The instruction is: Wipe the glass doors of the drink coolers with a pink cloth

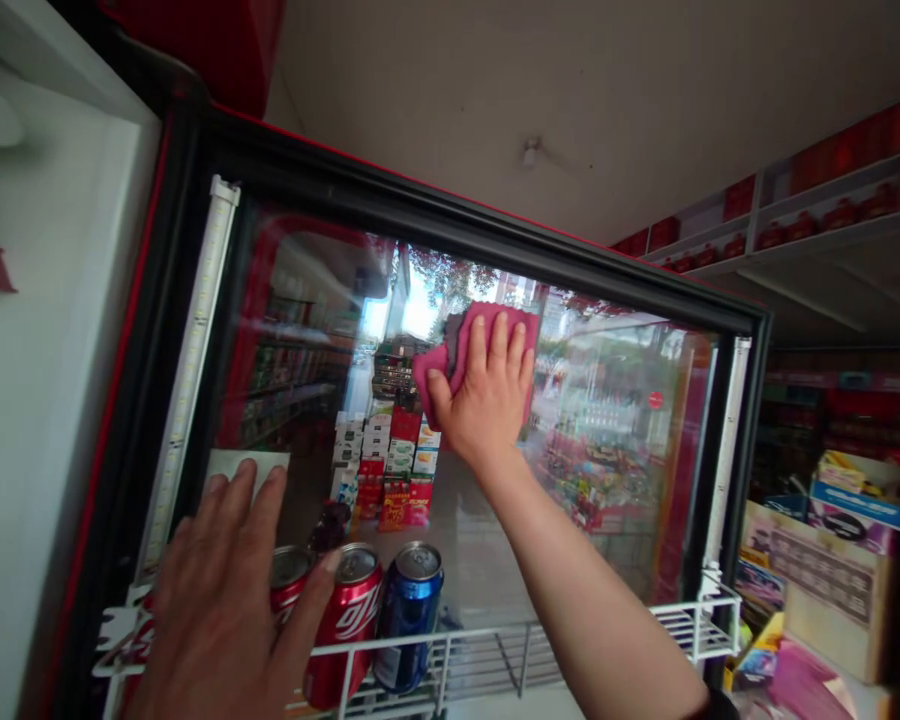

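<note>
Left hand (221, 600) is occupying the near foreground, its fingers extending and its thumb standing apart; contact with the white card (270, 463) at its fingertips is not showing clearly. Behind this hand, red cans (354, 605) and one blue can (412, 600) are standing in a row on a white wire shelf (521, 660). Right hand (490, 400) is lying flat, fingers slightly apart, over the pink cloth (462, 360), which is resting against the upper middle of the glass pane (487, 540). Black door frame (495, 236) is surrounding the pane. Farther right, boxes (832, 580) are standing below wall shelves (817, 230).
</note>
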The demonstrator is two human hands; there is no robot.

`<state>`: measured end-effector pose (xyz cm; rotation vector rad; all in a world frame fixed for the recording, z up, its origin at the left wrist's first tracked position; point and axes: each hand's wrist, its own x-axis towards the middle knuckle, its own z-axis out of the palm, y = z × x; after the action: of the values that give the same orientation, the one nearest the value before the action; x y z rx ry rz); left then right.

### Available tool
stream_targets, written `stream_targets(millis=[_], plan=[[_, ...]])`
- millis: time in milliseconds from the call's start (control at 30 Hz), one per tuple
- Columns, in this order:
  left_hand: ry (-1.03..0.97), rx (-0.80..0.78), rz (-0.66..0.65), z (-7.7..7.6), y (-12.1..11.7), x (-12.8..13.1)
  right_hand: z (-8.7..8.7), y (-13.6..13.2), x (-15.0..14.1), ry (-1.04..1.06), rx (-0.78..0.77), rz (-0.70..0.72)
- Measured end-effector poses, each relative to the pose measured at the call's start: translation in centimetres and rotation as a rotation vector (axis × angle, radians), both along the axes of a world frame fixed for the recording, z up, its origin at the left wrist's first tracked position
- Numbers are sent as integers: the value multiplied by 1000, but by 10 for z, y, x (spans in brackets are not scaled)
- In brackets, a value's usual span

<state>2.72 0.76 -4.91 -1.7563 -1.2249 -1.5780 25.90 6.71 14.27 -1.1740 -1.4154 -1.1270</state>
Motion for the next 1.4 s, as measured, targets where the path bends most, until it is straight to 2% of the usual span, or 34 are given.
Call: stream_targets(millis=[133,267,367,533,667,800,900,1000,1100,1233,1300,1400], plan=[[-46,-17,18,-12,-1,-20,3,6,-50,-75,-22,119],[-73,-29,18,-22,-3,-38,3,7,-90,-145,-70,100],[-84,-27,18,-24,-10,-49,-2,2,-122,-223,-103,119],[-114,-34,26,-24,-21,-57,-29,0,-175,-409,-170,174],[-123,-42,55,-27,-29,-54,-55,2,-193,-502,-141,91],[-102,-59,73,-24,-39,-45,-64,1,-176,-636,-104,86],[-69,-106,99,-19,-47,-31,-64,-3,-146,-773,-207,160],[-52,-123,98,-17,-56,-14,-64,-10,-103,-840,-331,249],[-33,-116,84,-25,-63,-3,-66,-16,-46,-798,-443,326],[-38,-138,79,-45,-68,-6,-71,-20,30,-691,-627,387],[-48,-155,81,-53,-71,-11,-72,-20,50,-688,-675,396],[-62,-149,88,-61,-74,-17,-71,-15,47,-780,-642,428]])
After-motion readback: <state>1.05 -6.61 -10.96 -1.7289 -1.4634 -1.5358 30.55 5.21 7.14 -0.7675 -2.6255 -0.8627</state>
